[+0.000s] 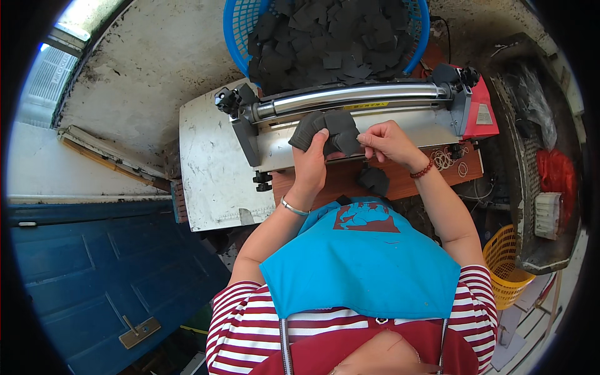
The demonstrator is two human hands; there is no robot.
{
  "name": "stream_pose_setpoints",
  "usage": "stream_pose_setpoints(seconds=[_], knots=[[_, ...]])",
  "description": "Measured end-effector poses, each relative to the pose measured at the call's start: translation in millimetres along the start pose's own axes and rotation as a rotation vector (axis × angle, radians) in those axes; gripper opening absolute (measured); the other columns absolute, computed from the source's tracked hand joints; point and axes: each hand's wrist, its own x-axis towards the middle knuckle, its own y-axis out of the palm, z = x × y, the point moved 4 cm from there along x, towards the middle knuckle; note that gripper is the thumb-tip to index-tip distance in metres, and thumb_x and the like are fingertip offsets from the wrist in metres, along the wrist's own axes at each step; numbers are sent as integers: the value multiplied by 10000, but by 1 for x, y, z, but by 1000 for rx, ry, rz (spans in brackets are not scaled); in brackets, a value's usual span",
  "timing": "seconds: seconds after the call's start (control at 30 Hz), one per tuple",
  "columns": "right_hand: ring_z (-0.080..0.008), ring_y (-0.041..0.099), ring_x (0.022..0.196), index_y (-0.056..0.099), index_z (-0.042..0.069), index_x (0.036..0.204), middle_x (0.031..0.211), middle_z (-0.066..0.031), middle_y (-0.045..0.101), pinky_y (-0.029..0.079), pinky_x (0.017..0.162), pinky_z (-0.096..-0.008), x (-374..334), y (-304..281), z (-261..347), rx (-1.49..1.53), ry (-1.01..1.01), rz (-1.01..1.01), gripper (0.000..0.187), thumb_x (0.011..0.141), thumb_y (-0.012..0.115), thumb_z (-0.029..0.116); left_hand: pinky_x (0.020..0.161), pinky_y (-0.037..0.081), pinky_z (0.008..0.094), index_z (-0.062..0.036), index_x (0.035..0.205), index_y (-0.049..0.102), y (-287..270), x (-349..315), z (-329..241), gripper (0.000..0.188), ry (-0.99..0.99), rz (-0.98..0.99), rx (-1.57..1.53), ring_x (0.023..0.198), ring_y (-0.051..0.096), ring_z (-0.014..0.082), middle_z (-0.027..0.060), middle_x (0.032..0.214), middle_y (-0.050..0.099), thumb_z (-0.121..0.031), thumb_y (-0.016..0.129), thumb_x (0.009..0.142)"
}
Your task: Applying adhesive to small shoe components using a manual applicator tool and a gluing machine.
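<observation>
My left hand [310,159] is closed round a fanned stack of thin dark grey square pieces [331,128], its thumb pressed on top. At the stack's right edge, the fingertips of my right hand [386,142] pinch the corner of one piece. Both hands are above the front of a roller machine [350,99] with a long shiny metal roller and a red end housing. More of the same dark pieces [373,181] lie below my hands, at the edge of the brown board.
Behind the roller, a blue basket [425,31] is heaped with dark pieces. Rubber bands [442,159] rest on the brown board [415,176]. A worn white tabletop [212,156] is on the left. To the right are a long grimy trough [514,181] and a yellow basket [503,244]; a blue door [106,269] is lower left.
</observation>
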Motion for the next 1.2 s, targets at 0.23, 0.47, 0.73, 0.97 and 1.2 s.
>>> stream_pose_setpoints(seconds=[0.23, 0.47, 0.73, 0.97, 1.2], knots=[[-83, 516, 393, 630, 13, 695, 545, -25, 592, 401, 359, -225, 10, -52, -13, -147, 200, -91, 256, 866, 613, 202, 626, 602, 318, -63, 1174, 571, -6, 1, -8, 237, -25, -71, 66, 918, 662, 177, 63, 1093, 640, -99, 509, 948], [-45, 474, 415, 644, 26, 722, 613, -21, 622, 360, 392, -195, 18, -18, -1, -20, -29, -118, 397, 916, 627, 371, 594, 591, 281, -64, 1157, 582, 13, 9, 2, 229, -140, -41, 9, 905, 661, 161, 55, 1074, 646, -106, 521, 940], [-36, 471, 406, 633, 51, 677, 581, -9, 609, 345, 382, -183, 3, -20, 11, -23, 29, -33, 330, 910, 647, 285, 580, 585, 274, -65, 1152, 584, 15, 8, 2, 231, -183, -26, -2, 909, 658, 159, 59, 1068, 649, -112, 521, 935], [-48, 478, 395, 621, 42, 650, 563, -15, 598, 360, 365, -194, 0, -45, 2, -117, 141, -54, 332, 898, 650, 261, 587, 589, 277, -56, 1152, 578, 6, 9, -6, 232, -148, -61, 47, 888, 649, 153, 57, 1046, 639, -112, 525, 932], [-72, 489, 396, 632, 10, 690, 567, -40, 605, 381, 374, -230, 21, -56, -3, -289, 88, -311, 399, 907, 626, 344, 592, 589, 285, -74, 1146, 588, 12, 10, 1, 223, -178, -29, 45, 904, 659, 166, 59, 1062, 648, -101, 524, 934]])
